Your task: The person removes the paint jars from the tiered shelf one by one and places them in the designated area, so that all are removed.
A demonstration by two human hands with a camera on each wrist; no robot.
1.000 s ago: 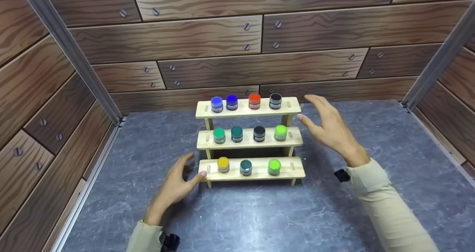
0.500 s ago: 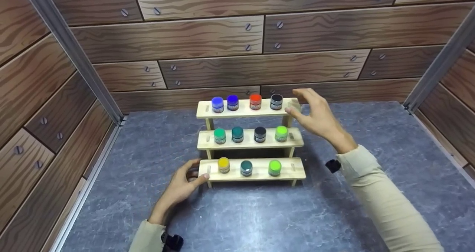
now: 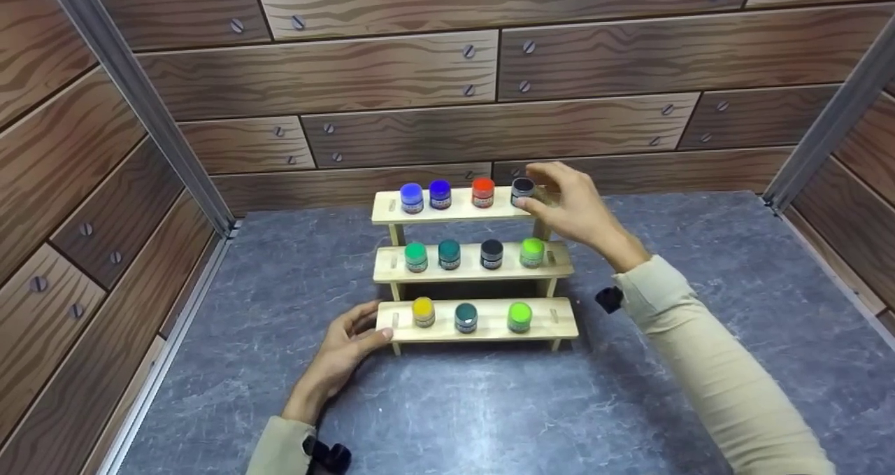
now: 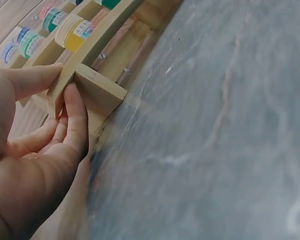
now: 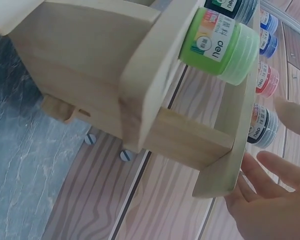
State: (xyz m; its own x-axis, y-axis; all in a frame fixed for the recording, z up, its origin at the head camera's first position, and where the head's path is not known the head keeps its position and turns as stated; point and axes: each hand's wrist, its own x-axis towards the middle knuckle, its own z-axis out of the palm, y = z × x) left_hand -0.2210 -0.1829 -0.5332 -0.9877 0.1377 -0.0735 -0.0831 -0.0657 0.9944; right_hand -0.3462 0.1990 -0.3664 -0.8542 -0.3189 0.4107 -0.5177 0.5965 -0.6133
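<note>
Top-shelf black paint jar (image 5: 261, 126): stood within spread right grip (image 3: 570, 206); wooden rack (image 3: 493, 319): was pinched by left grip (image 3: 341, 352), apparently for steadiness.

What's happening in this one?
A person's left hand pinches the left end of a wooden stand's bottom shelf. The right hand is around the black jar on the top shelf, not plainly gripping it. Ten other jars stand upright across three shelves.

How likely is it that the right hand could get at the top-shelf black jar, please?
Likely yes: the right hand is open right beside the black jar, with nothing visibly between them.
</note>
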